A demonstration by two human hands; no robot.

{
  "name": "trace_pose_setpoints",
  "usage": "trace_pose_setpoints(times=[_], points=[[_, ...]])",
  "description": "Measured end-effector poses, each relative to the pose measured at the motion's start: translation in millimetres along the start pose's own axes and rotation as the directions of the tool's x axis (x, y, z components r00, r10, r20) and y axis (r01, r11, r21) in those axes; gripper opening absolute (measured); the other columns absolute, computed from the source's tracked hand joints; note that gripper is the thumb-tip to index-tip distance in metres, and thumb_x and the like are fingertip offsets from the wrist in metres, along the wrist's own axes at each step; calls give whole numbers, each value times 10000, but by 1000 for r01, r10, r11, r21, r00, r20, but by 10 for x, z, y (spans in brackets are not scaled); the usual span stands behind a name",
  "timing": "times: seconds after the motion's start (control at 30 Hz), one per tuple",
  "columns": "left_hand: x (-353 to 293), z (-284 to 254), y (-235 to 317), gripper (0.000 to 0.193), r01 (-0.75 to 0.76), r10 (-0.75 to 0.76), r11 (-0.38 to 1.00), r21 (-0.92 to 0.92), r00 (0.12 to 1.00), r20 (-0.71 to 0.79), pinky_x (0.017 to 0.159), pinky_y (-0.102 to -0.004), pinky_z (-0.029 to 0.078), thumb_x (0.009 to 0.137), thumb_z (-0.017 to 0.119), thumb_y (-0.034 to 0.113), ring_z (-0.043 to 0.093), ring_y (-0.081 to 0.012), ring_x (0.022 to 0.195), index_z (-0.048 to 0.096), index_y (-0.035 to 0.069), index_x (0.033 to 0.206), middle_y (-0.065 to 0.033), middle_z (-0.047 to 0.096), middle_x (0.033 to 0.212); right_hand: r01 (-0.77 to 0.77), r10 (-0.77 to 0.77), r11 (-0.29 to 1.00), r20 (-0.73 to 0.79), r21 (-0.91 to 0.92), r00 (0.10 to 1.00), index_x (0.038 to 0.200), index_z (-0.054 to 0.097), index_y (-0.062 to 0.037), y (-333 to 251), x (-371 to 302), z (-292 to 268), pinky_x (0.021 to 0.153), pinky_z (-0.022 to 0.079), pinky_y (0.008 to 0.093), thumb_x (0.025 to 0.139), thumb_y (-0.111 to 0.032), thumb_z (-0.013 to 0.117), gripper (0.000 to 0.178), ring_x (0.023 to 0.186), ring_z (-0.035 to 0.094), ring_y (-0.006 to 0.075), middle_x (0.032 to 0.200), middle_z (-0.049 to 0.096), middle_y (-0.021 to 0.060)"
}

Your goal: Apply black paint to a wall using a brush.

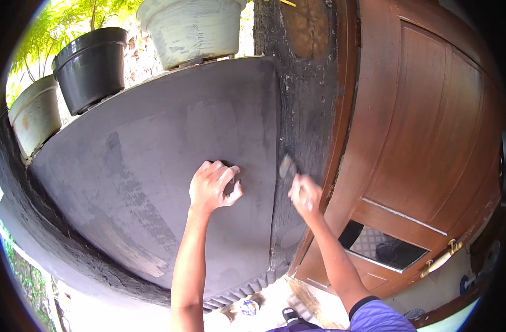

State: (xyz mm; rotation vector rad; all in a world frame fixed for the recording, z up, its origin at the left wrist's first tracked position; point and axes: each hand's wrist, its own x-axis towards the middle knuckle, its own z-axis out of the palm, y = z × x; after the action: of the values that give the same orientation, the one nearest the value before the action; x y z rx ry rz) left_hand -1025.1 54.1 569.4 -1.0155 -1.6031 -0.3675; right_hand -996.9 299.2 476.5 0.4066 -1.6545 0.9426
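Left hand gapes, C-shaped, before a smooth grey wall; right hand grips a blurred tool by a rough post.

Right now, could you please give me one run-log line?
Left hand: curled before grey wall | Right hand: gripping flat-tipped tool, blurred, by dark post | Right: panelled wooden door

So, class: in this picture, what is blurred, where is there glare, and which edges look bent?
Head view: the right hand and its tool are blurred, the left hand sharper; head view again: glare whitens the floor and the backdrop behind the pots; also head view: edges of the door bow, fisheye-style.
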Motion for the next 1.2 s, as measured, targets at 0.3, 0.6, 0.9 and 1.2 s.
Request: trace_pose_setpoints(times=[0.3, 0.6, 0.9, 1.2], points=[[1, -200, 60, 186, 92, -59, 979, -184, 982, 178, 630, -318, 410, 599, 615, 149, 542, -171, 654, 592, 134, 783, 31, 617, 678, -718, 728, 672, 340, -180, 596, 681, 480, -35, 278, -2524, -841, 356, 401, 296, 884, -184, 594, 277, 388, 538, 134, 447, 482, 58], [-2659, -514, 1668, 126, 853, -522, 263, -451, 519, 677, 697, -335, 484, 692, 547, 90, 611, -199, 780, 565, 56, 812, -98, 627, 823, -921, 931, -164, -365, -354, -25, 735, 481, -27, -1395, -5447, -2865, 349, 423, 295, 838, -138, 573, 178, 465, 552, 172, 595, 568, 91], [-5273, -1507, 3264, 395, 989, 103, -133, 58, -44, 994, 773, -303, 491, 761, 677, 152, 618, -173, 885, 579, 26, 1122, -92, 641, 1042, -743, 730, -532, -664, -406, -160, 705, 610, 23, -2284, -6911, -3895, 565, 495, 416, 703, -208, 677, 240, 656, 653, 295, 689, 644, 174], [-6514, -3232, 3735, 446, 650, -366, -662, 373, -715, 596, 739, -380, 448, 865, 531, 191, 625, -232, 935, 430, 85, 1286, -128, 583, 1178, -857, 940, -149, -338, -494, 32, 633, 533, -26, -2647, -6378, -3547, 442, 487, 374, 777, -296, 610, 316, 415, 590, 248, 530, 581, 158]])
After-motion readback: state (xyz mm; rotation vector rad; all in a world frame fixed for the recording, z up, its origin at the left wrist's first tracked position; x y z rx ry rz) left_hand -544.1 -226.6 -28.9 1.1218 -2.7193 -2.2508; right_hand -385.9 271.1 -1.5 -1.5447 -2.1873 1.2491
